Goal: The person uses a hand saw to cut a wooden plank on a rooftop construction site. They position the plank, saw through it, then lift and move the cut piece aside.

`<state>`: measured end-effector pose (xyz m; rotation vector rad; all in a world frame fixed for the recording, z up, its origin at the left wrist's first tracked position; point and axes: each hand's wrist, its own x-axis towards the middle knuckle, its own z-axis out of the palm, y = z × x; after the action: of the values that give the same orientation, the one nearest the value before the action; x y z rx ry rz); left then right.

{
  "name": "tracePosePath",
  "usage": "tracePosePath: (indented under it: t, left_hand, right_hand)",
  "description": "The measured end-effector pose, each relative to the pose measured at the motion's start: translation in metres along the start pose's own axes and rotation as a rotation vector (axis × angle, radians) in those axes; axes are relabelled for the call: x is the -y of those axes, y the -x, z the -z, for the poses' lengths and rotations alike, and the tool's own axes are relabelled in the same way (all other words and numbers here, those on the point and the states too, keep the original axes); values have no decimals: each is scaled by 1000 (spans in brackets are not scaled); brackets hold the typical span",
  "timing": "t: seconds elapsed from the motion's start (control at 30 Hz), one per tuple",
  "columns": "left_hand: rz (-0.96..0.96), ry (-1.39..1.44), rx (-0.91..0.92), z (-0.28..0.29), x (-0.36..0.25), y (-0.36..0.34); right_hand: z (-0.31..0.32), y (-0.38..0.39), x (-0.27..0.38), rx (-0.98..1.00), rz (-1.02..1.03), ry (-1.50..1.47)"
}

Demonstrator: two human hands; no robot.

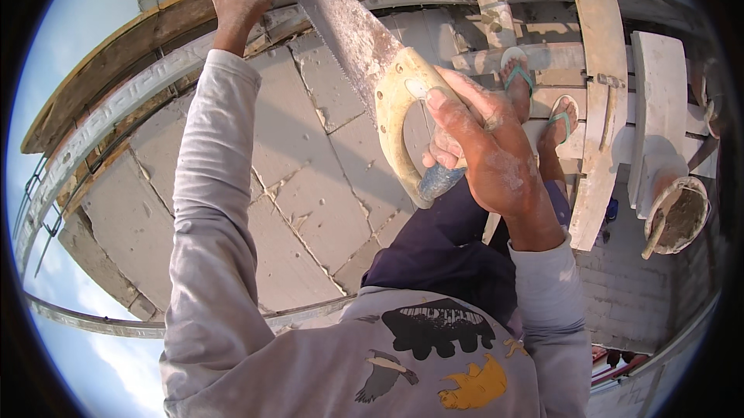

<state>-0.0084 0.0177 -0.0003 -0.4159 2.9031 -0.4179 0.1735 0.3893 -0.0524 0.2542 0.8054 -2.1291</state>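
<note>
My right hand (496,151) is wrapped round the pale yellow handle (394,104) of a hand saw. The worn, dirty saw blade (345,27) points up and to the left, its teeth on the lower left side. Beside the blade's far end is my left hand (244,0), with fingers curled near the edge of a grey block. Its fingertips are partly cut off by the picture's upper edge, so what they grip cannot be made out. A thin pale line crosses near the blade tip. Below the saw lies a surface of large grey blocks (318,178) with rough joints.
A long metal rail (101,127) and a wooden board (116,69) run along the left. At right are wooden planks (589,185), one bearing a hammer-like tool (608,108), a grey board (659,92) and a mortar bucket (701,187). Feet in green-strapped sandals (562,117) stand on planks.
</note>
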Motion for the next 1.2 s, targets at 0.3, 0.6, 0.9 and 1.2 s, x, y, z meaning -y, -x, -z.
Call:
tracePosePath:
  t: [0.3, 0.6, 0.9, 1.2]
  left_hand:
    - [-41, -4, -32, -1, 2, 11]
    - [-26, -1, -34, -1, -5, 10]
    - [-5, -1, -3, 0, 0, 12]
    - [1, 136, 9, 7, 7, 8]
  right_hand:
    - [25, 103, 25, -37, -306, -50]
    - [7, 6, 29, 15, -191, -58]
    - [3, 85, 27, -30, -306, 105]
    - [-15, 96, 10, -45, -129, 350]
